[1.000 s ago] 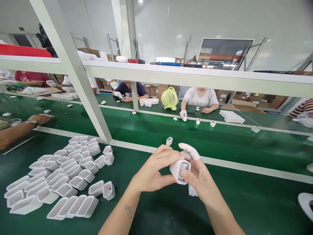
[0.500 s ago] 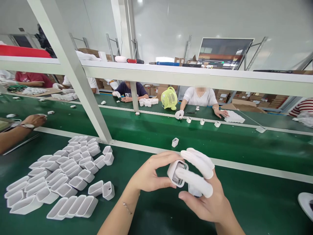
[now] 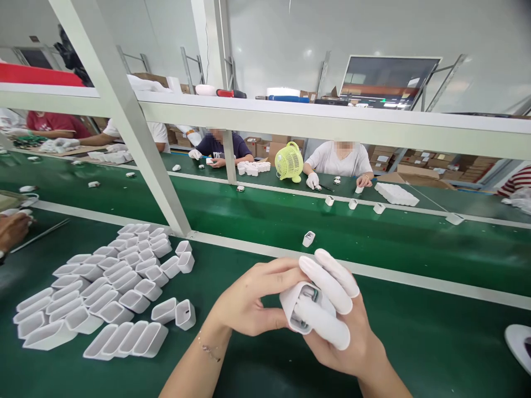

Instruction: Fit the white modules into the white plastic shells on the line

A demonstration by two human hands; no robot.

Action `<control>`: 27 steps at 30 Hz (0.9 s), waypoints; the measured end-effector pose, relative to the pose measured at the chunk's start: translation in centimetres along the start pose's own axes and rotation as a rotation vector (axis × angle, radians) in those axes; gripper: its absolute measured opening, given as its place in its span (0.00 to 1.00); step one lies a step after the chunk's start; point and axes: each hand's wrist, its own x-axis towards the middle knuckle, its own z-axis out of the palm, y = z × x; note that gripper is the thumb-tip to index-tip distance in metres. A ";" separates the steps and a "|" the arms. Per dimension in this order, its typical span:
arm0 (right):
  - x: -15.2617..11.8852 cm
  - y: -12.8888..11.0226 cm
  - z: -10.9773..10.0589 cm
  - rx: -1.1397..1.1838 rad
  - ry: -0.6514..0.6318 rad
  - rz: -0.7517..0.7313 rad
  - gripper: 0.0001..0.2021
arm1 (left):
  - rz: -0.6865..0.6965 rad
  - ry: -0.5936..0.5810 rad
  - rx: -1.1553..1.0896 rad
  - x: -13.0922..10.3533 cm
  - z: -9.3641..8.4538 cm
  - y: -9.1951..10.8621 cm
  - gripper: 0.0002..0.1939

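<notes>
Between my two hands is a white plastic housing (image 3: 289,301), its open end tilted toward me, with greenish and metallic parts visible inside. My left hand (image 3: 257,298) grips its left side between thumb and fingers. White finger covers sit on several fingers of my right hand (image 3: 340,315); one covered finger reaches into the housing's opening, while the others curl over its far side and the thumb lies underneath. At left on the green work surface stand many empty-looking white housings (image 3: 135,300) in close rows. A small one (image 3: 185,315) with a dark slot stands apart.
Beyond a pale rail (image 3: 257,251) runs a green conveyor (image 3: 249,221) carrying a white housing (image 3: 308,239). A slanted post (image 3: 143,132) and shelf beam rise ahead. Co-workers sit opposite near a yellow-green fan (image 3: 289,162); another person's hand (image 3: 14,229) is at far left. A white round object (image 3: 518,345) lies right.
My right hand has shifted left and closed more around the housing, its finger still inside. The co-worker's hand at left has drawn back. An opposite co-worker now holds up a small white piece.
</notes>
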 end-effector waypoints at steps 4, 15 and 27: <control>0.0 -0.6 0.0 0.097 0.054 0.038 0.20 | 0.000 -0.042 -0.034 0.2 0.1 0.6 0.25; -0.5 0.0 -0.2 0.388 0.178 0.096 0.24 | 0.025 -0.063 -0.167 0.4 -0.1 0.0 0.28; -0.9 -0.2 0.0 0.340 -0.019 0.184 0.30 | -0.021 -0.100 -0.247 0.3 -0.7 -0.4 0.22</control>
